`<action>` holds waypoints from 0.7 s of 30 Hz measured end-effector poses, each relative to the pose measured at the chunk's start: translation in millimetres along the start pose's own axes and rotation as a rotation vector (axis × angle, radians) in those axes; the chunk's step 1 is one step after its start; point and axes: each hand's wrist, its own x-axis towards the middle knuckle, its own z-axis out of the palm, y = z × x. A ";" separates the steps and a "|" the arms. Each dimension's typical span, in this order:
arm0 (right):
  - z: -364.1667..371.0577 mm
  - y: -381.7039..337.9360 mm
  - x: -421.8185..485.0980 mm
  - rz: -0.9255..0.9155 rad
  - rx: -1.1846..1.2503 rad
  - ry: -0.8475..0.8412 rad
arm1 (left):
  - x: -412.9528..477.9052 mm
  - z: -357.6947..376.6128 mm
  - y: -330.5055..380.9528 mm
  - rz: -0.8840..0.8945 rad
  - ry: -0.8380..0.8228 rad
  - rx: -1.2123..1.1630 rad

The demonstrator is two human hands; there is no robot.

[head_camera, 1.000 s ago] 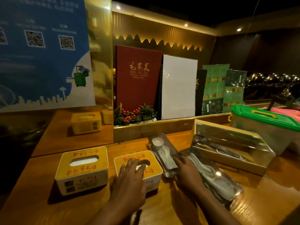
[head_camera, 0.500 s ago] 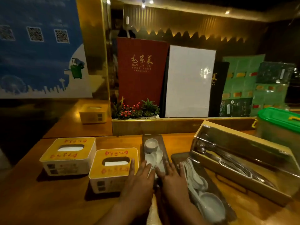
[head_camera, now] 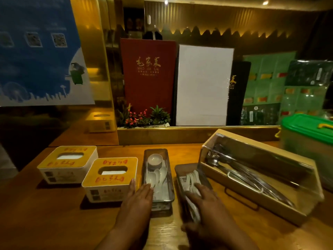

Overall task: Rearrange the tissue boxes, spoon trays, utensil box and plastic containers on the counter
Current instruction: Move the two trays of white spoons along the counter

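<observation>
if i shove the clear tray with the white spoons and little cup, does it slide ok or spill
The clear plastic spoon tray is low and flat-bottomed, so it probably slides without tipping. The white ceramic spoons lie loose and may rattle. The small white cup could shift or chip.

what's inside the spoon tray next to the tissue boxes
The left spoon tray holds a small white cup and white spoons; its near left corner is covered by the left hand.

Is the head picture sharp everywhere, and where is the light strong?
Head view: dim, warm light; the right hand and blue poster are blurred; glare sits on the utensil box lid; the white board is brightest; edges bend from the wide lens.
</observation>
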 end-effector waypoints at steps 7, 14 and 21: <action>38.9 61.3 -58.0 0.050 0.401 0.086 | -11.2 -5.9 21.7 -0.012 0.062 -0.033; 38.7 35.4 -29.5 0.105 0.356 0.122 | -26.0 -20.3 82.4 0.231 0.044 -0.317; 36.5 30.3 9.3 0.081 0.309 0.091 | -1.1 3.5 106.4 0.181 -0.061 -0.026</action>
